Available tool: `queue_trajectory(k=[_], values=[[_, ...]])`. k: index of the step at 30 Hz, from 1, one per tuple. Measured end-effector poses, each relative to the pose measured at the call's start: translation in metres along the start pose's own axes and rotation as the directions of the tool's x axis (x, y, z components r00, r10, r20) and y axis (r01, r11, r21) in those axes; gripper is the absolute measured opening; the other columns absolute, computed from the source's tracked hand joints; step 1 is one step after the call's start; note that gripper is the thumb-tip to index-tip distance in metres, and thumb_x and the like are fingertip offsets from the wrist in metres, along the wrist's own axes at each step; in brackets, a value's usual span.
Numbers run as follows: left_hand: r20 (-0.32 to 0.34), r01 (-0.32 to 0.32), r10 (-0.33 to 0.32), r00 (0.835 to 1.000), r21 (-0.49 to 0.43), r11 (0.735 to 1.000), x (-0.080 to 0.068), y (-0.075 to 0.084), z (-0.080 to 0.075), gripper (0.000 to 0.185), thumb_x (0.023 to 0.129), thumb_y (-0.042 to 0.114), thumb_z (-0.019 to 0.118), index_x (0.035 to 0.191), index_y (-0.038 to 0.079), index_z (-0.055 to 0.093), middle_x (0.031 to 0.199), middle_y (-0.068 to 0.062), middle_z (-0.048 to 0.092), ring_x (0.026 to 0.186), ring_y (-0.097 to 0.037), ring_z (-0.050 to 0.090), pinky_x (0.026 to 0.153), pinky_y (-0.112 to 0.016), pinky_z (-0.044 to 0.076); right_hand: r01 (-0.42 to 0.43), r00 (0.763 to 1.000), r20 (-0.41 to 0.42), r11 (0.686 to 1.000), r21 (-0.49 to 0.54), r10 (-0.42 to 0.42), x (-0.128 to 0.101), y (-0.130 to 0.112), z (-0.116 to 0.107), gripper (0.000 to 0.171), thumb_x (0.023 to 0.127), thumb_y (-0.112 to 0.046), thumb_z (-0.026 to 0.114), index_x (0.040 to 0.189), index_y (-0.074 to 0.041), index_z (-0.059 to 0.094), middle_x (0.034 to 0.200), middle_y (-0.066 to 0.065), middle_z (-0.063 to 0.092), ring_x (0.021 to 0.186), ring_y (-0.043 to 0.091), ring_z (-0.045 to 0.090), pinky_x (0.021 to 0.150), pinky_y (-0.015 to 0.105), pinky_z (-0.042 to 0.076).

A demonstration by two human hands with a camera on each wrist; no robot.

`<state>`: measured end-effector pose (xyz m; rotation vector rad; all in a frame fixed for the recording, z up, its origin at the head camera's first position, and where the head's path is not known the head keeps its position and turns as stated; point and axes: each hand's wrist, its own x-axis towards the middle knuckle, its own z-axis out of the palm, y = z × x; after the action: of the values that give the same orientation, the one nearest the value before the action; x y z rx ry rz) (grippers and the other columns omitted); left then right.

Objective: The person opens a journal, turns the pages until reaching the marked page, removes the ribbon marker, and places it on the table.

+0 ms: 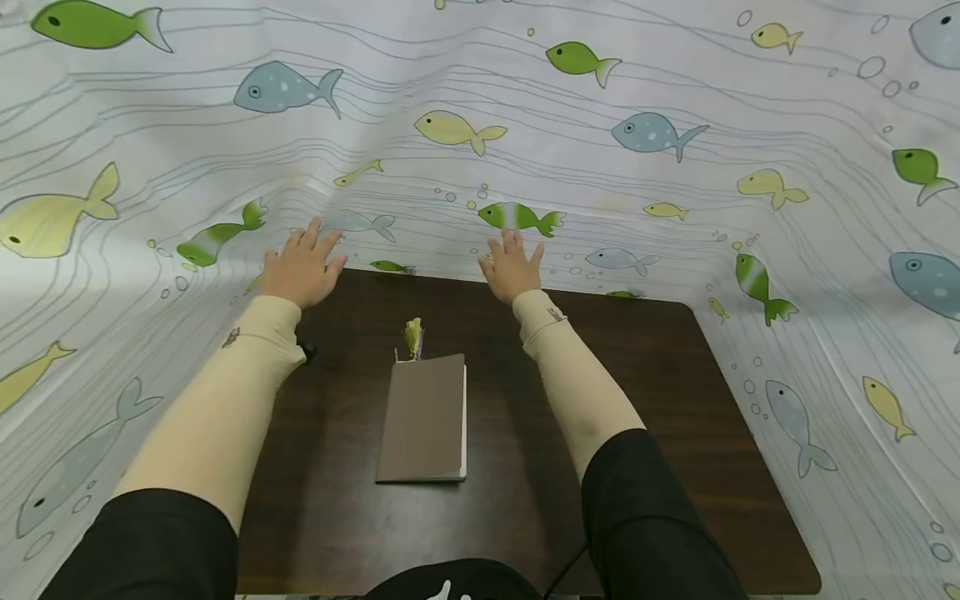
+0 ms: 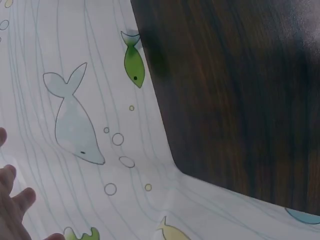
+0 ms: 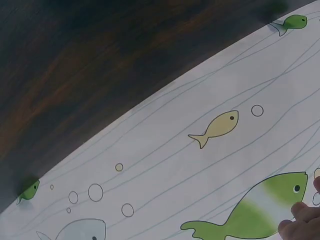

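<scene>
At the dark wooden table's [image 1: 645, 392] far edge, both flat, empty hands, left [image 1: 302, 267] and right [image 1: 512, 268], press the white fish-printed curtain [image 1: 675, 167], which could slip down over the closed brown notebook [image 1: 424, 419].

Overhead head view; close wrist views

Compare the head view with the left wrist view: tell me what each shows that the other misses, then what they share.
Only the head view shows the closed brown notebook lying on the table with a yellow-green tassel at its far end, the right hand, and both hands flat, fingers straight, at the table's far edge. Only the left wrist view shows close detail: a rounded table corner and a small green fish printed on the cloth beside it. Both show the dark wooden table, the fish-patterned cloth and the left hand, though the wrist view catches only its fingertips.
</scene>
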<state>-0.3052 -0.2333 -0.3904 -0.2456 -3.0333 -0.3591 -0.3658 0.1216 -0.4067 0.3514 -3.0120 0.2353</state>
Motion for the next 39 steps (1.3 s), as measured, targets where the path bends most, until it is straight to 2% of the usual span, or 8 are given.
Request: queue_trajectory(k=[6, 9, 14, 19, 26, 34, 37, 39], values=[[-0.044, -0.014, 0.013, 0.999, -0.018, 1.0, -0.006, 0.002, 0.015, 0.061, 0.11, 0.047, 0.024, 0.163, 0.017, 0.022, 0.169, -0.019, 0.01, 0.147, -0.051, 0.022, 0.101, -0.08, 0.028, 0.042, 0.999, 0.01, 0.995, 0.089, -0.043, -0.024, -0.003, 0.001, 0.057, 0.11, -0.046, 0.034, 0.159, -0.015, 0.036, 0.166, 0.011, 0.029, 0.154, 0.029, 0.021, 0.118, 0.069, -0.002], [-0.092, -0.033, 0.03, 0.995, -0.031, 0.999, -0.02, 0.001, 0.031, 0.057, 0.111, 0.04, 0.034, 0.161, 0.013, 0.03, 0.166, -0.023, 0.02, 0.144, -0.051, 0.029, 0.097, -0.077, 0.035, 0.071, 0.997, 0.031, 0.984, 0.166, -0.078, -0.046, -0.002, 0.019, 0.054, 0.11, -0.04, 0.04, 0.156, -0.012, 0.04, 0.157, 0.01, 0.044, 0.145, 0.026, 0.041, 0.12, 0.06, 0.02], [-0.116, -0.061, 0.06, 0.991, -0.004, 0.998, -0.045, 0.002, 0.061, 0.047, 0.105, 0.025, 0.052, 0.147, 0.003, 0.052, 0.158, -0.028, 0.035, 0.141, -0.049, 0.034, 0.099, -0.073, 0.037, 0.097, 0.985, 0.106, 0.948, 0.302, -0.135, -0.097, -0.005, 0.072, 0.042, 0.109, -0.031, 0.05, 0.141, -0.006, 0.058, 0.134, 0.013, 0.064, 0.116, 0.027, 0.065, 0.097, 0.044, 0.052], [-0.089, -0.083, 0.08, 0.993, -0.035, 0.996, -0.06, 0.014, 0.084, 0.041, 0.103, 0.02, 0.055, 0.14, 0.002, 0.058, 0.157, -0.027, 0.037, 0.142, -0.047, 0.035, 0.099, -0.07, 0.039, 0.044, 0.96, 0.23, 0.897, 0.44, -0.16, -0.145, -0.012, 0.109, 0.041, 0.11, -0.025, 0.046, 0.141, -0.001, 0.058, 0.136, 0.015, 0.063, 0.122, 0.029, 0.062, 0.101, 0.044, 0.051], [-0.044, -0.113, 0.108, 0.993, -0.116, 0.987, -0.074, 0.049, 0.1, 0.043, 0.106, 0.025, 0.053, 0.143, 0.005, 0.057, 0.158, -0.022, 0.038, 0.14, -0.044, 0.041, 0.099, -0.069, 0.041, 0.022, 0.976, 0.163, 0.808, 0.589, -0.146, -0.162, -0.034, 0.106, 0.033, 0.109, -0.02, 0.048, 0.13, 0.0, 0.065, 0.101, 0.008, 0.061, 0.078, 0.02, 0.058, 0.067, 0.033, 0.051], [0.093, -0.068, 0.11, 0.99, -0.369, 0.927, -0.105, 0.101, 0.095, 0.064, 0.108, 0.051, 0.036, 0.157, 0.009, 0.039, 0.163, -0.018, 0.031, 0.137, -0.044, 0.047, 0.092, -0.063, 0.05, 0.041, 0.939, 0.172, 0.592, 0.805, -0.298, -0.178, -0.077, 0.094, 0.049, 0.112, -0.034, 0.037, 0.152, -0.007, 0.046, 0.145, 0.01, 0.056, 0.125, 0.023, 0.06, 0.102, 0.039, 0.05], [0.141, -0.039, 0.104, 0.985, -0.405, 0.913, -0.116, 0.11, 0.094, 0.066, 0.107, 0.051, 0.043, 0.159, 0.013, 0.035, 0.165, -0.021, 0.024, 0.129, -0.047, 0.053, 0.072, -0.055, 0.056, 0.117, 0.898, 0.166, 0.585, 0.803, -0.407, -0.185, -0.091, 0.097, 0.053, 0.112, -0.037, 0.033, 0.158, -0.009, 0.036, 0.159, 0.007, 0.041, 0.143, 0.023, 0.043, 0.113, 0.04, 0.041], [0.163, -0.016, 0.088, 0.983, -0.399, 0.917, -0.123, 0.107, 0.096, 0.063, 0.106, 0.045, 0.049, 0.158, 0.012, 0.036, 0.163, -0.026, 0.025, 0.127, -0.05, 0.054, 0.07, -0.055, 0.056, 0.201, 0.868, 0.166, 0.637, 0.744, -0.468, -0.19, -0.094, 0.102, 0.055, 0.112, -0.037, 0.035, 0.159, -0.009, 0.033, 0.163, 0.007, 0.034, 0.149, 0.021, 0.032, 0.117, 0.04, 0.035]])
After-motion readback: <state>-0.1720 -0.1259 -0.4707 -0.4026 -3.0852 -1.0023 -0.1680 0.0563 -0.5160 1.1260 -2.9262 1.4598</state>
